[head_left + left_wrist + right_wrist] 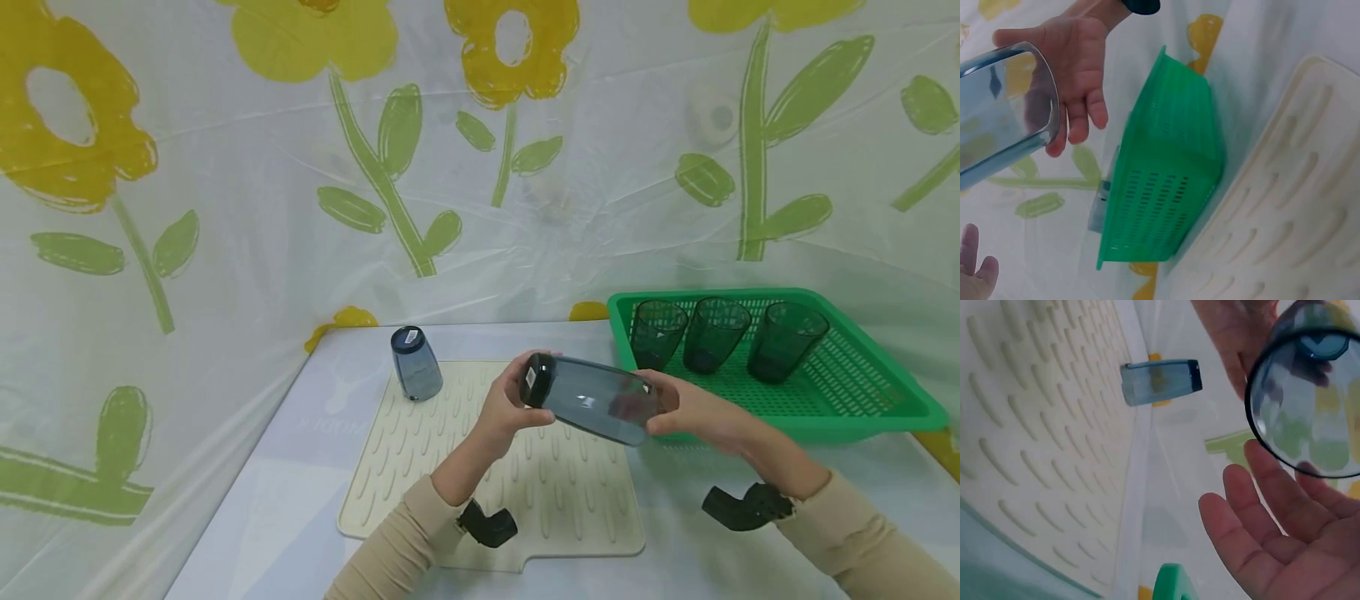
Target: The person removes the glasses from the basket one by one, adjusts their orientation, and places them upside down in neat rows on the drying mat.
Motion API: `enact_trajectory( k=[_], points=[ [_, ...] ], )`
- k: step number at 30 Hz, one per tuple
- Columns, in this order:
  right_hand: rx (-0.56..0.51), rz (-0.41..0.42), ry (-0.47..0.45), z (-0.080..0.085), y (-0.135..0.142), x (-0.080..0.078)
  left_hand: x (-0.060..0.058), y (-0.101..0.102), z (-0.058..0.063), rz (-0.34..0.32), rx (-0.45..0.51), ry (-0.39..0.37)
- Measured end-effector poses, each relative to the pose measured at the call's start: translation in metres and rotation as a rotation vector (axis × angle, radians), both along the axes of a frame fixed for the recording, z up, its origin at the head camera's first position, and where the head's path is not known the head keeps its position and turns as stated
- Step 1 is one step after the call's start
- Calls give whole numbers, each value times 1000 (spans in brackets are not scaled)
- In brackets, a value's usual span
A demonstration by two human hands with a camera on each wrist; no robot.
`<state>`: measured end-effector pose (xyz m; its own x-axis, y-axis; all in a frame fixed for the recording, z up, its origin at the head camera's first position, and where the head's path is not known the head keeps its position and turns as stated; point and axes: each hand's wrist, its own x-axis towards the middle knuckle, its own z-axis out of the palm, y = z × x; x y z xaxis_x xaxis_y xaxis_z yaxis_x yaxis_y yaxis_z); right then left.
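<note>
A smoky blue drinking glass [596, 398] is held tilted nearly sideways above the cream ridged drying mat [570, 517], its dark base to the left. My left hand [506, 408] grips the glass around its base, thumb below and fingers behind. At the rim end is my right hand [693, 408], its fingers loosely extended and touching the rim; the right wrist view shows this palm [1310, 556] spread beside the round mouth. A matching glass [417, 371] stands upside down at the mat's far left corner.
A green perforated basket [862, 425] stands at the right, with three similar glasses [716, 333] upright inside. Behind the white table [277, 500] hangs a flower-print sheet [570, 233]. Black straps with mounts [487, 525] sit on both wrists.
</note>
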<state>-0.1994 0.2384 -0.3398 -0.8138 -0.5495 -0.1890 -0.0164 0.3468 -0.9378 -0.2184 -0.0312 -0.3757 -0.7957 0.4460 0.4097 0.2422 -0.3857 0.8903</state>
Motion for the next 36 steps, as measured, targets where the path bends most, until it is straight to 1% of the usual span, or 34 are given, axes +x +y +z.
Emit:
enact_trajectory(
  k=[1, 3, 7, 9, 13, 17, 20, 24, 27, 29, 32, 34, 36],
  points=[
    [-3, 14, -7, 1, 0, 0, 0, 0, 0, -2, 3, 2],
    [27, 36, 15, 3, 0, 0, 1, 0, 1, -7, 8, 7],
    [163, 65, 82, 8, -3, 0, 2, -1, 1, -14, 19, 17],
    [218, 77, 92, 10, -4, 0, 2, -1, 0, -25, 30, 23],
    [250, 124, 74, 9, -9, -2, 4, -1, 0, -39, 43, 17],
    [261, 177, 104, 6, -14, -4, 5, -1, -1, -38, 36, -1],
    [269, 195, 123, 4, -18, -5, 5, 0, -1, -39, 26, -2],
    [294, 188, 145, 1, -21, -6, 4, 1, 1, -36, 1, 17],
    [276, 170, 192, 1, -21, -7, 5, 0, 5, -17, -30, 30],
    [267, 151, 241, 2, -20, -8, 5, -1, 9, 2, -61, 34],
    [267, 119, 306, 5, -15, -8, 4, -3, 13, 24, -109, 39],
    [289, 102, 329, 9, -11, -9, 3, -6, 15, 44, -141, 39],
    [299, 88, 322, 12, -7, -9, 1, -8, 16, 62, -168, 33]
  ],
)
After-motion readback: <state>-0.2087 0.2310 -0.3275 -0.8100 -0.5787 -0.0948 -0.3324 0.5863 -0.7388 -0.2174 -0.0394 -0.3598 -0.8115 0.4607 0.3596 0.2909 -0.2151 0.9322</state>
